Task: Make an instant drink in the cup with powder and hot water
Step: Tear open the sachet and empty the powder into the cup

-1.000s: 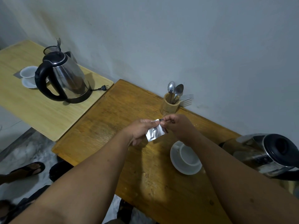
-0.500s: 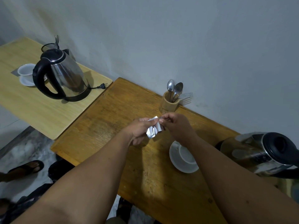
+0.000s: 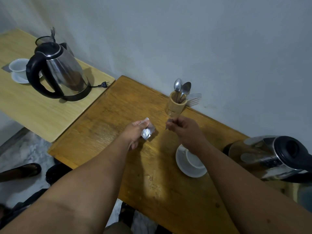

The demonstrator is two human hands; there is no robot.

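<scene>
A: What's the layout, big things first?

B: A dark wooden table point(image 3: 138, 166) runs along the wall, with a lighter table point(image 3: 33, 112) butted against its far-left edge. One kettle point(image 3: 273, 159) sits at the right edge of the dark table, partly out of view; a second kettle point(image 3: 59, 71) stands on the lighter table, well apart from the work.

A: And the cup?

B: The white cup point(image 3: 194, 157) rests on its saucer point(image 3: 184, 166) near the right side, just below the right forearm. I judge it empty, though the arm hides part of it.

A: What are the hands doing?

B: The left hand point(image 3: 135, 134) pinches the foil sachet point(image 3: 148, 132) between thumb and fingers, closed on it, above the table left of the cup. The right hand point(image 3: 184, 130) is closed on a thin strip, which I take to be the torn-off top point(image 3: 168, 124); it is too small to be sure.

A: So how to do this step well?

B: Keep the sachet's opened end up while carrying it right, tip it only once it is over the cup's mouth, and drop the strip first so the right hand is free.

A: Any tight spots?

B: The utensil holder point(image 3: 175, 105) stands just beyond the right hand, and the near kettle crowds the cup's right. The open tabletop lies left and near, so approaching from there looks safest.
</scene>
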